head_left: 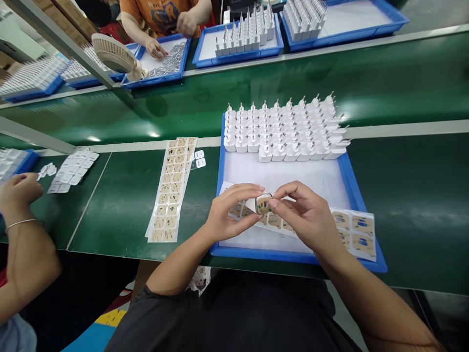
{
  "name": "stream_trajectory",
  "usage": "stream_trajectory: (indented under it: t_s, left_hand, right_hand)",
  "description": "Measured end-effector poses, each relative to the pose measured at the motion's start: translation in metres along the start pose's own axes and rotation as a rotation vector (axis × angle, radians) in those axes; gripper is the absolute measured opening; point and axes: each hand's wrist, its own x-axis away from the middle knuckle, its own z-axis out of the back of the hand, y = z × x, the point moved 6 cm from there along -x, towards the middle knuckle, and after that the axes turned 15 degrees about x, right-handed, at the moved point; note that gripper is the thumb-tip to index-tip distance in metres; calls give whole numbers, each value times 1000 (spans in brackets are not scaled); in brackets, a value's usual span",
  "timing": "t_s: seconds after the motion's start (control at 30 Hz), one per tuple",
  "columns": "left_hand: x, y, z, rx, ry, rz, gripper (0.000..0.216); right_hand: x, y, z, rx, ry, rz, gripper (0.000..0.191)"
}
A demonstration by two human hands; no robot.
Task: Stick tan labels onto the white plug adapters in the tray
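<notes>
My left hand [234, 210] grips a white plug adapter [252, 204] by its sides, its end face turned toward my right hand. On that face lies a tan sticker [264, 204] with dark and green marks. The thumb and finger of my right hand [298, 210] pinch at the sticker's right edge. Below both hands a sheet of tan stickers [362, 232] lies slantwise across a blue tray [286, 255]. Rows of white plug adapters [282, 132], pins up, fill the tray's far part.
More sticker sheets [169, 195] lie left of the tray, beside two small white labels [200, 159]. A co-worker's arm [27, 244] is at far left, near white pieces [73, 171]. Across the green belt [205, 107], another person handles metal parts [170, 61] by a fan [117, 54].
</notes>
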Motion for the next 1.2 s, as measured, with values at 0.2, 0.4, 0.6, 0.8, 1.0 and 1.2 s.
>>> stream_trajectory:
  t_s: [0.2,0.4,0.6,0.8,1.0,1.2]
  left_hand:
    - [-1,2,-1,-36,-4,-17,49]
    - [-1,4,-2,-75,-13,-44,49]
    - [-1,5,-2,-103,-27,-53,46]
    - [2,4,-1,-36,20,-37,45]
    - [7,-7,-2,32,155,-16,42]
    - [12,-6,-14,-98,149,-113,35]
  right_hand:
    - [0,0,0,3,5,-1,11]
    - [-1,0,-1,6,7,0,10]
    - [-2,0,-1,47,38,-2,11]
    - [-4,10,-3,-21,13,-36,25]
    - [-5,19,-16,-161,-179,-89,36]
    - [3,27,-25,-153,-114,-141,45]
